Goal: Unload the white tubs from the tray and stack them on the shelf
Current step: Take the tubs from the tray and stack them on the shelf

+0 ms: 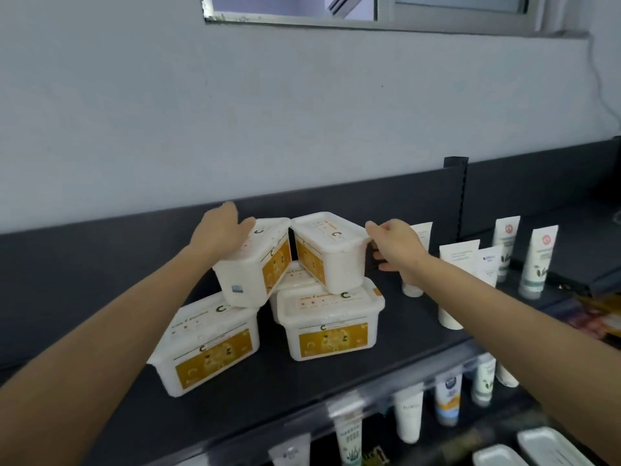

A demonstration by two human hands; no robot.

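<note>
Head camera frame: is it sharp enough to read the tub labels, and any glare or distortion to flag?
Head view: soft throughout, print on the white tubs unreadable; light flat, shadows faint; glare on the clear front strip of the shelf smears the tubes beneath; wide-angle lens skews its lines.

White tubes (459,255) are stood on their caps at the right, and the two far ones (539,264) are marked with round red badges. More tubes (408,417) are ranged lower down, near the bottom right. A window (285,5) is set high in the pale wall (235,112), with a thin cable (600,84) run down at the far right.
</note>
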